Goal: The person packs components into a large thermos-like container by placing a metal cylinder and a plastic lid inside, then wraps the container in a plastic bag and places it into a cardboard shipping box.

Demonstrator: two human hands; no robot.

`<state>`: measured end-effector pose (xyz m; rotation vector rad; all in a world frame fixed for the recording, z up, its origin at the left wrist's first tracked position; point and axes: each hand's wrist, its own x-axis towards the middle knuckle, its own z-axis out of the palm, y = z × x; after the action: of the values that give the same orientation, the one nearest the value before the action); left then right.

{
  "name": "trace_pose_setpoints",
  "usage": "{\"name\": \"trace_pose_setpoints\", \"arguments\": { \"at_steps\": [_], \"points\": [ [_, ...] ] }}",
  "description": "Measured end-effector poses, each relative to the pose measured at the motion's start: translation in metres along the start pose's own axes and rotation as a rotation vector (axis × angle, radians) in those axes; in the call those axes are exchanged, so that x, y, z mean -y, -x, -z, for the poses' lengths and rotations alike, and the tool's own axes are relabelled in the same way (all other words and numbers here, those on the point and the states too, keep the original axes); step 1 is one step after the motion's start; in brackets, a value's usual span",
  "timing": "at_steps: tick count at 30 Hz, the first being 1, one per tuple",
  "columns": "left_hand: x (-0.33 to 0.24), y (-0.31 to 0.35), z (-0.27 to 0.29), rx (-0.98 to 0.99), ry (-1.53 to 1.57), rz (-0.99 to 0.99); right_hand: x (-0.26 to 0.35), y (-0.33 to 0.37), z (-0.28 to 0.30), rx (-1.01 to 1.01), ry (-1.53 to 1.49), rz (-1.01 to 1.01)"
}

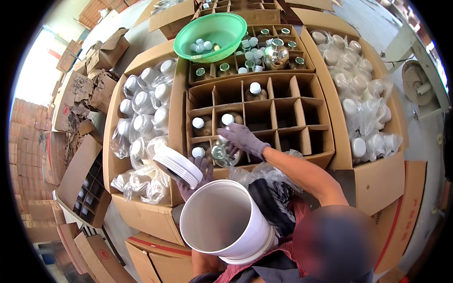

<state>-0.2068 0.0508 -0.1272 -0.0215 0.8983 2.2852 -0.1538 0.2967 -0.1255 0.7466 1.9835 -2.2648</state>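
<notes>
Bottle [219, 153] beneath right hand [243, 139]; left hand [204, 170] beside.

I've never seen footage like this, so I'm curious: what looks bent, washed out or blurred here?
All in the head view: black corners frame a fisheye image where the right-hand carton looks bowed; the bright area at left burns out to white; the person's head is blurred; the glass bottle by the right hand shows bright reflections.

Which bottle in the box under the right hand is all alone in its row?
The white-capped bottle in the back row, third column from the left. The other bottles there share their rows, nearer the front.
</notes>
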Motion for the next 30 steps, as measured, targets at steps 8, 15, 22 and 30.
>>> {"name": "trace_pose_setpoints", "arguments": {
  "at_steps": [8, 15, 22, 30],
  "points": [
    [0.002, 0.006, -0.011, -0.142, 0.173, 0.003, -0.056, -0.003, 0.023, -0.211, 0.027, 0.156],
    [0.008, 0.001, -0.016, -0.110, 0.206, -0.023, -0.005, -0.011, 0.046, -0.183, -0.225, 0.109],
    [0.026, -0.014, -0.012, 0.013, 0.269, 0.051, 0.102, -0.105, 0.081, -0.173, -0.406, 0.231],
    [0.045, -0.031, 0.024, 0.114, -0.029, -0.163, 0.006, -0.122, 0.073, -0.139, 1.261, 0.871]
  ]
}}
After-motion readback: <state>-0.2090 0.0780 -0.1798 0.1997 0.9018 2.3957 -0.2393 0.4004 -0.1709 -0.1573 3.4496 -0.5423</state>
